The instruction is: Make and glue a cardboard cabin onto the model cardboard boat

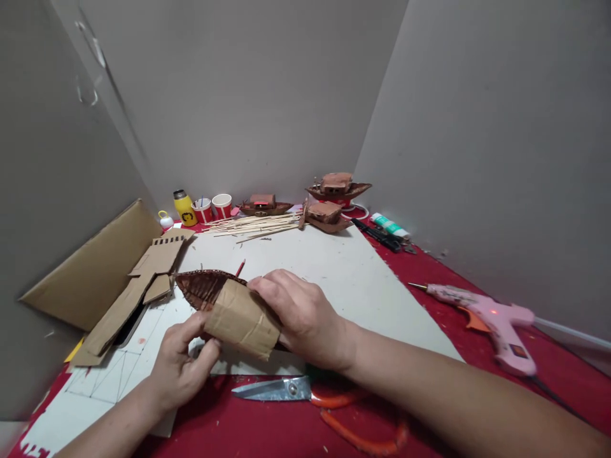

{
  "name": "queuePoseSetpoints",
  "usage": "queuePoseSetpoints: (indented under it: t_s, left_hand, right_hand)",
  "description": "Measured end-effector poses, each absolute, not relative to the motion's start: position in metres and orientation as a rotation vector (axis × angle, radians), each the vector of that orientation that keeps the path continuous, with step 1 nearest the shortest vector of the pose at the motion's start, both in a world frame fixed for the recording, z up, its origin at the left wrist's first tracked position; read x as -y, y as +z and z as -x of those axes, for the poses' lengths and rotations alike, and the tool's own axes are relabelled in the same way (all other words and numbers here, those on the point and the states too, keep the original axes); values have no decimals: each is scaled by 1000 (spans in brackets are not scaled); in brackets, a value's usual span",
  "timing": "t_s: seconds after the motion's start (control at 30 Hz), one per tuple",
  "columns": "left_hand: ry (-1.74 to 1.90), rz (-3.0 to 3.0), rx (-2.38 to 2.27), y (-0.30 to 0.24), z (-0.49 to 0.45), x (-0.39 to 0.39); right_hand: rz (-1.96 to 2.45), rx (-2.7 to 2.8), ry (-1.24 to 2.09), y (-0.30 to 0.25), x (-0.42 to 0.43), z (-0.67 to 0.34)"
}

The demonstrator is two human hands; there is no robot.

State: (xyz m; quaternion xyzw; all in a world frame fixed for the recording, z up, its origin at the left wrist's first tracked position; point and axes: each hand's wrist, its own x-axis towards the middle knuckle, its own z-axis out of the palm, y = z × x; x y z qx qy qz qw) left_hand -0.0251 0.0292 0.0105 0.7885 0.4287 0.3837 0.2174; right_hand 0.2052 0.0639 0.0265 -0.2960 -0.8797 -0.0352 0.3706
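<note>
A brown cardboard model boat point(203, 284) is held up over the white sheet, its pointed end toward the left. Across its middle lies a curved piece of tan cardboard point(244, 320), like a roof. My right hand point(303, 312) grips the boat and the cardboard piece from the right, covering that end of the hull. My left hand point(184, 359) pinches the near side of the boat at the lower left edge of the piece; the fingertips are partly hidden behind it. Below the hands lie scissors point(274, 388) with orange handles.
A pink glue gun point(496, 324) rests at the right. Cut cardboard pieces point(128, 292) and a large cardboard sheet point(95, 267) are at the left. Along the back stand a yellow bottle point(184, 208), paper cups point(222, 207), wooden sticks point(258, 224) and finished model boats point(338, 186).
</note>
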Motion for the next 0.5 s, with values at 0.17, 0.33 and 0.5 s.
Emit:
queuePoseSetpoints:
  t_s: [0.17,0.33,0.5]
  left_hand:
    - [1016,-2070,-1205,9,24,-30]
    - [913,-1686,-1212,8,16,-35]
    - [797,-1406,-1170,0,10,-45]
  right_hand:
    - [841,2231,91,22,-70,-204]
    - [1008,2195,378,9,-79,-202]
    - [1156,2222,527,-6,-88,-201]
